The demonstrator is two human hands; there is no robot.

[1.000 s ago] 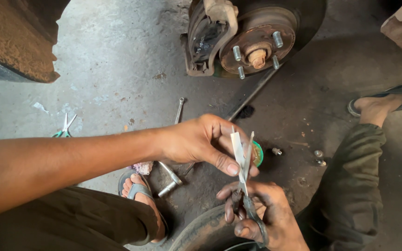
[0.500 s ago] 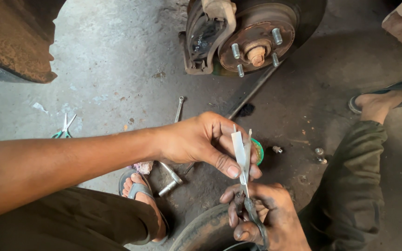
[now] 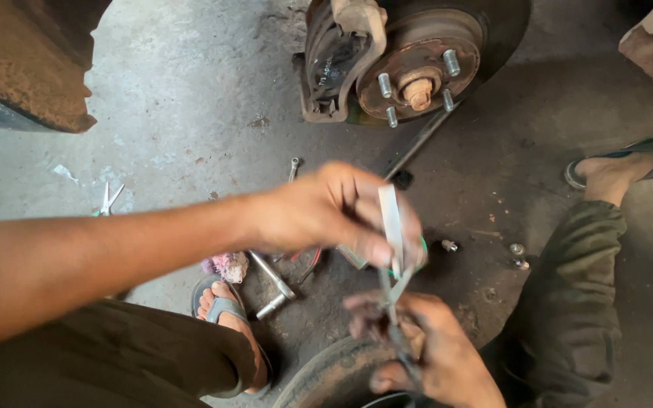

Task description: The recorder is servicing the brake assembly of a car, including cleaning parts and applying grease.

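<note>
— Pale metal, that strip [image 3: 391, 221]: the left hand [image 3: 326, 210] pinches its upper part between thumb and fingertips, holding it close to upright just above the right hand [image 3: 417, 355].

— And the right hand?

— It is curled shut around the lower end of a thin dark tool [image 3: 400, 340] that meets the strip from below. I cannot tell what kind of tool it is, because both hands are blurred.

— What has changed from a second ago?

— Mostly the blur. In the earlier pictures both hands are sharp and the strip stands quietly between them; now the fingers smear, so the hands are moving quickly. The left hand also sits a little farther left and higher, and the green thing behind it has all but vanished behind the fingers.

— What does that mean for the work?

— My judgement: the hands are actively working strip against tool, not merely holding them. The grip looks the same on both sides.

— And around them?

— Nothing has moved. The rusty wheel hub [image 3: 417, 72] with its studs sits far, slightly right. A spanner [image 3: 293, 168] lies on the concrete floor [image 3: 190, 113], pliers [image 3: 107, 198] lie left, a socket bar [image 3: 273, 281] lies beside the sandalled foot [image 3: 224, 310], and small nuts [image 3: 449, 245] lie right of the hands.
</note>
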